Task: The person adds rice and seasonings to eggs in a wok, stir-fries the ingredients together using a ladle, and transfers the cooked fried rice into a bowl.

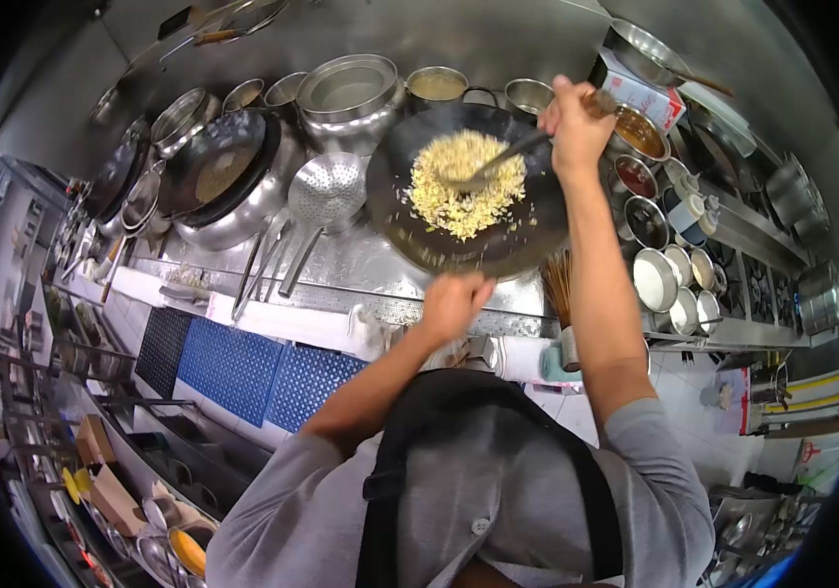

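Observation:
A large dark wok (pixel 409 240) sits on the steel range, holding yellow fried rice (pixel 463 216) with bits of egg and small pale and green pieces. My left hand (pixel 454 309) is closed at the near edge of the wok; the part it grips is mostly hidden beneath the fingers. Over the far right rim, my right hand (pixel 576 127) is wrapped round the handle of a wok ladle (pixel 507 157). The ladle's handle slants down to the left, and its head lies in the rice, slightly blurred. Left of the wok rests a perforated strainer (pixel 328 191).
More woks (pixel 218 171) and steel pots (pixel 349 93) line the range's left and back. Sauce pots (pixel 640 132), white seasoning tubs (pixel 654 279) and squeeze bottles (pixel 689 211) stand at the right. A bamboo brush (pixel 558 289) stands near the front edge. Blue mats (pixel 228 358) lie on the floor.

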The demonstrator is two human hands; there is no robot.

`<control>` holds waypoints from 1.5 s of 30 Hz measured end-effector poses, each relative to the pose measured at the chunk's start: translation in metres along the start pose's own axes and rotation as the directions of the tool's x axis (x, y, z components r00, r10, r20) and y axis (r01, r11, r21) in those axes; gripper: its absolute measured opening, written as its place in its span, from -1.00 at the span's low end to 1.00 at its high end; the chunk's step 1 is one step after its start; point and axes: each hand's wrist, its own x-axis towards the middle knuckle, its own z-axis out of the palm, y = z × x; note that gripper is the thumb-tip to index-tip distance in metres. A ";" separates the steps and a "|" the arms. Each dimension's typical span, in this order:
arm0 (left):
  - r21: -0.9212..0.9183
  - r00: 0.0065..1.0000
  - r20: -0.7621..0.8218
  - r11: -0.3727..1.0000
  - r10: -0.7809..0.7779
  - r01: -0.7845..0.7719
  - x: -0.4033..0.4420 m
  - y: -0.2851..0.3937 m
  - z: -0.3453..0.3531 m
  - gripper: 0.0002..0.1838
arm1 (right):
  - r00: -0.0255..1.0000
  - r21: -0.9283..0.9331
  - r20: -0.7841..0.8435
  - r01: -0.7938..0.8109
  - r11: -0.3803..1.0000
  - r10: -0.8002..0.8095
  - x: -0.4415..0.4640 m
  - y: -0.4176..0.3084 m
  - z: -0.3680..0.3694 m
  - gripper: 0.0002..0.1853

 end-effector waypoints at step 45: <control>0.181 0.966 -0.135 0.964 0.222 -0.196 0.020 0.075 -0.078 -0.63 | 0.526 -0.917 0.104 -0.277 0.286 0.844 -0.082 -0.205 -0.219 -0.46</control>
